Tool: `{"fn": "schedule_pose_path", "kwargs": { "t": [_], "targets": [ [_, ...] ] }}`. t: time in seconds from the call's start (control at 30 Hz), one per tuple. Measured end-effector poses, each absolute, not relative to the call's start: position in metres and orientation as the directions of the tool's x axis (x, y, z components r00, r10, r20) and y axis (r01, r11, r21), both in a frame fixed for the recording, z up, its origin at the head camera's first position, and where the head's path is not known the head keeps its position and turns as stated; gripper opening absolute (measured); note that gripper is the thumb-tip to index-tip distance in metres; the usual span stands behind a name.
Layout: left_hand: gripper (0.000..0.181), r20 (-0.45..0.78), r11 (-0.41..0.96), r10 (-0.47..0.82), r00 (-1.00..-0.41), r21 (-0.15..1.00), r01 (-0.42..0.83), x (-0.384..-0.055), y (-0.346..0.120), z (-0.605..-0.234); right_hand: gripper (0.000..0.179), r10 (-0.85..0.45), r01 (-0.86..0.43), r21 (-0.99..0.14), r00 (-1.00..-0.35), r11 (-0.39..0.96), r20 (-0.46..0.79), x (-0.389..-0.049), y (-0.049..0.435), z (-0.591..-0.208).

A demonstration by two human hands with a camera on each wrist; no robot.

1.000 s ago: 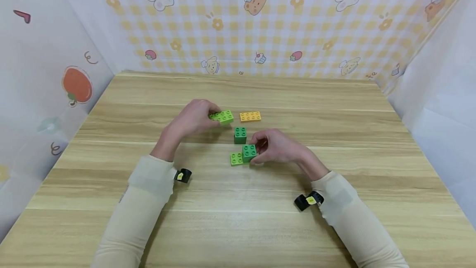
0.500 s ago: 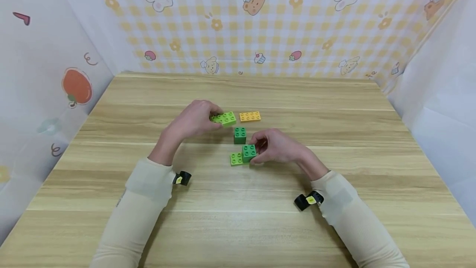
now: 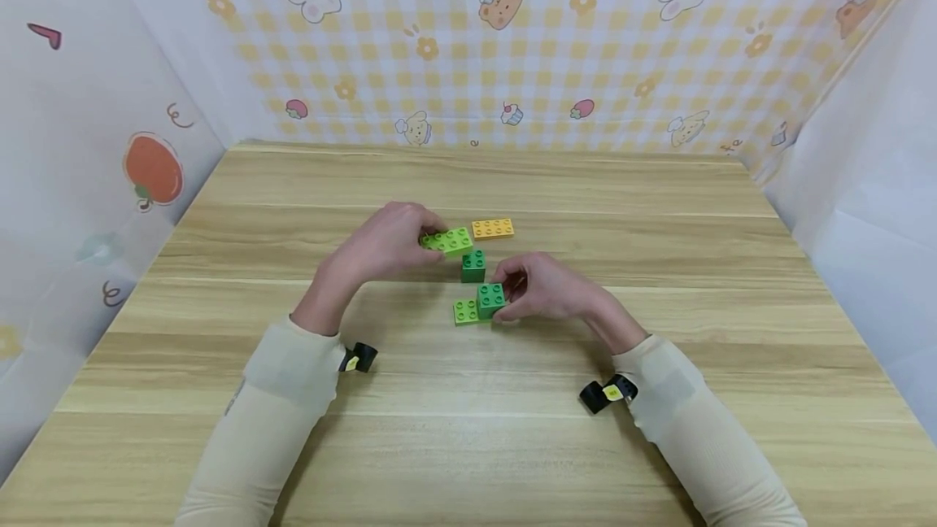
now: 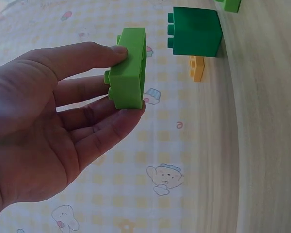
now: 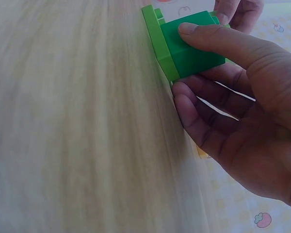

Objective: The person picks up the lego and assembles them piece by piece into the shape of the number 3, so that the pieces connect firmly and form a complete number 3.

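Note:
A long light green building brick [image 4: 130, 73] is pinched between the thumb and fingers of my left hand [image 3: 386, 244], raised off the table. My right hand [image 3: 551, 289] grips a dark green square brick [image 5: 191, 46] with thumb and fingers. That brick sits on the right part of a flat light green plate brick [image 3: 464, 313], whose left studs show. Just behind stands a second dark green brick [image 3: 473, 267], apart from the plate. The long light green brick's near end is close above this second one; the head view does not show whether they touch.
A flat orange-yellow brick [image 3: 493, 228] lies on the wooden table [image 3: 468, 446], behind the dark green bricks. A checked, patterned cloth [image 3: 439, 47] hangs at the table's back edge. A white patterned sheet [image 3: 88, 145] stands at the left side.
My left hand has moved right and toward me with the long light green brick, bringing it from the table area beside the yellow brick up to the rear dark green one. My right hand stays put.

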State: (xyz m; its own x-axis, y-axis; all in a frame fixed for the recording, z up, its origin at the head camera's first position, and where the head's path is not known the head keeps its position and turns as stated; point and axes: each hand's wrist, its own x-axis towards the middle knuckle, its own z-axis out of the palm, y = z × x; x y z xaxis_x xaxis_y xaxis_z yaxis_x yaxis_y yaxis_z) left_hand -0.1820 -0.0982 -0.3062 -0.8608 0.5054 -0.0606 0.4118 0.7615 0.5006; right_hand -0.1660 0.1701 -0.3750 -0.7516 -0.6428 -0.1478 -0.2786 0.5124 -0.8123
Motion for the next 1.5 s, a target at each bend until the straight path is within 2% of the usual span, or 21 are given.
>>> {"fn": "schedule_pose_path", "kwargs": {
  "t": [0.97, 1.37, 1.5],
  "targets": [
    [0.036, -0.036, 0.697, 0.639, -0.769, 0.45, 0.558, -0.161, -0.082, -0.297, 0.033, -0.649, -0.282, -0.816, -0.748, 0.504, -0.143, -0.166, 0.169, -0.375],
    [0.021, 0.004, 0.644, 0.686, -0.727, 0.461, 0.61, -0.158, -0.079, -0.299, 0.029, -0.652, -0.274, -0.821, -0.743, 0.501, -0.15, -0.166, 0.169, -0.375],
    [0.021, -0.002, 0.639, 0.692, -0.722, 0.465, 0.612, -0.158, -0.078, -0.3, 0.03, -0.652, -0.269, -0.823, -0.743, 0.501, -0.154, -0.165, 0.169, -0.374]
  ]
}}
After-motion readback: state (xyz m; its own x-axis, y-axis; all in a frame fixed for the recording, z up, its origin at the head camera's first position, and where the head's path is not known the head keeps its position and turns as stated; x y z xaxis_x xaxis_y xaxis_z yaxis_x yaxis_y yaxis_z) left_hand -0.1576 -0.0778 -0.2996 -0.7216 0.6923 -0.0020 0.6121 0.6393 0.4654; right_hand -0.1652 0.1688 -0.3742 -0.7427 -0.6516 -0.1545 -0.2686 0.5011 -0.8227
